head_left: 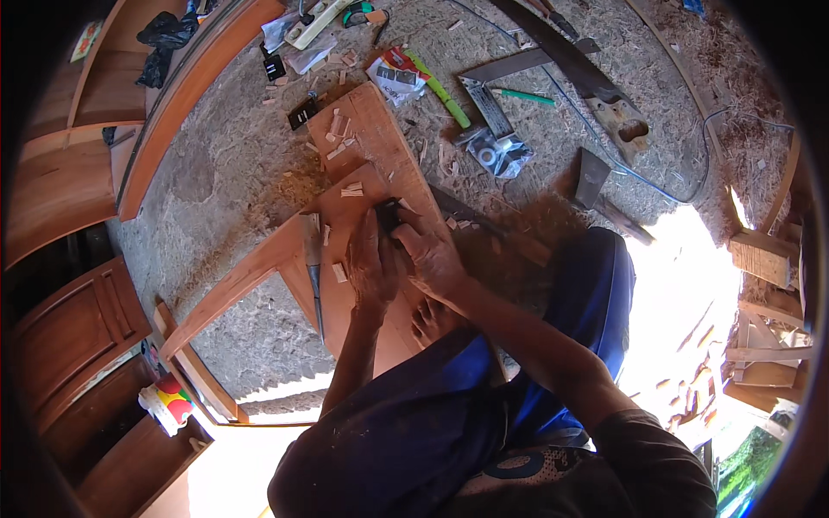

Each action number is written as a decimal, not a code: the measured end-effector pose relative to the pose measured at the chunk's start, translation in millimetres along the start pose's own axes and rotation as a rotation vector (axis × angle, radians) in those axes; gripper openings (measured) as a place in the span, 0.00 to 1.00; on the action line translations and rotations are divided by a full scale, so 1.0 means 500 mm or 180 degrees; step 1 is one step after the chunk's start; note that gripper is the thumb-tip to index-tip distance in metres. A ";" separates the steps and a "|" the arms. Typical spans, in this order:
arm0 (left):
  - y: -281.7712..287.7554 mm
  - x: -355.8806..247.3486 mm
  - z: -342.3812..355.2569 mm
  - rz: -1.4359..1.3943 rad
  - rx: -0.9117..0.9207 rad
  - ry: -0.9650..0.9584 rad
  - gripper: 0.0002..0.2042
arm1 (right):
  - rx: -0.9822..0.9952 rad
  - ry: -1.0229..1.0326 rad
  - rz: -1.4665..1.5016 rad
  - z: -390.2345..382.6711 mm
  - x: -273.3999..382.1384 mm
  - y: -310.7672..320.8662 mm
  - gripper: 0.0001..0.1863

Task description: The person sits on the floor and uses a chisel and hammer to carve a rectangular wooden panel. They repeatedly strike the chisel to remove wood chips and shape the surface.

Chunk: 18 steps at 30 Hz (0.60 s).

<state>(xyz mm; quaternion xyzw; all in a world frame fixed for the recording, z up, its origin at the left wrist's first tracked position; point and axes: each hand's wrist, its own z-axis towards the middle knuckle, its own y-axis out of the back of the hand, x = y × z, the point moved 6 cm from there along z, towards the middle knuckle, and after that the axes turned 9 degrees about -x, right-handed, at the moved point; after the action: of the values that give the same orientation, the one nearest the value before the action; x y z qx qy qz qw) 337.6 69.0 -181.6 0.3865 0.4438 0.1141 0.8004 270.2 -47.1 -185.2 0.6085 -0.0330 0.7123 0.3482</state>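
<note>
Both my hands are together over a reddish wooden board [393, 142], closed around a small black object [388, 212] whose kind I cannot make out. My left hand [371, 263] holds it from the left side, fingers pointing away from me. My right hand [429, 256] grips it from the right with bent fingers. A chisel [312, 246] with a metal blade and dark handle lies just left of my left hand. Small wood chips [351, 190] are scattered on the board around my hands. My bare foot [433, 321] rests on the wood below my right hand.
Beyond the board lie a green-handled tool [442, 93], a try square [488, 105], a green pencil [524, 97] and a plastic packet [501, 157]. Farther right are a handsaw [596, 86] and a hatchet [592, 180]. Wooden cabinet parts [78, 324] stand left, near a white tub [162, 406].
</note>
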 end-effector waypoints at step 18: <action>-0.011 0.025 0.010 0.0814 0.0817 -0.0384 0.39 | -0.0288 -0.0914 0.0664 -0.019 -0.097 -0.005 0.11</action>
<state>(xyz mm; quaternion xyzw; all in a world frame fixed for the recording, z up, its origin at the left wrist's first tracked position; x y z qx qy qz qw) 348.1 69.0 -191.9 0.5448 0.3532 0.1340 0.7486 264.1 -62.9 -231.6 0.6809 -0.1773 0.6481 0.2912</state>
